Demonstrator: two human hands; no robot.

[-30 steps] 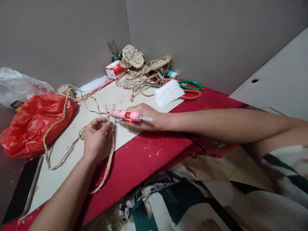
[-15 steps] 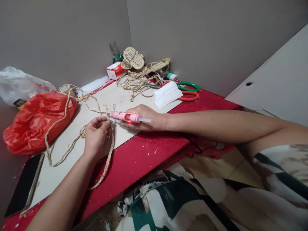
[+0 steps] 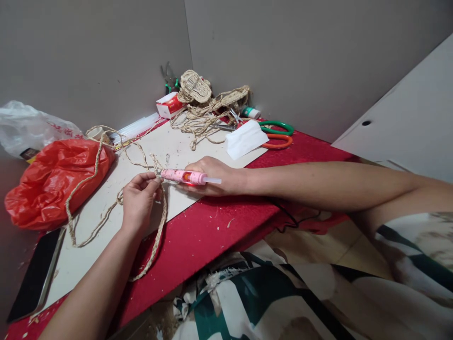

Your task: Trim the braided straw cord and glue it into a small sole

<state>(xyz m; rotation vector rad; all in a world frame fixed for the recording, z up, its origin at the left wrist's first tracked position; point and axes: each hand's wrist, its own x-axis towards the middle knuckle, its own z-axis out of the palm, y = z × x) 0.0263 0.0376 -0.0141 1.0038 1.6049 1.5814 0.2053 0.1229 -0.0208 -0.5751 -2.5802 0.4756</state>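
My right hand [image 3: 208, 172] is wrapped round a pink hot glue gun [image 3: 173, 175] with a glowing red-orange light on its body. A clear glue stick [image 3: 214, 180] pokes out of its back end. The gun's nozzle points left and meets the braided straw rope [image 3: 163, 212] at my left hand's fingertips. My left hand [image 3: 141, 196] pinches that rope, its thumb and fingers closed. From there the rope hangs in a loop over the table's front, and more of it winds left across the white board. The exact spot under the nozzle is too small to make out.
A red plastic bag [image 3: 60, 182] and a phone [image 3: 35, 274] lie at the left. Along the back are pliers [image 3: 171, 84], a red-and-white box [image 3: 169, 105], coiled straw pieces [image 3: 196, 87], scissors with green and orange handles [image 3: 281, 127] and white paper [image 3: 247, 140].
Almost nothing differs. The glue gun's nozzle and my left fingers stay together at the rope, with only a very slight shift of the view.
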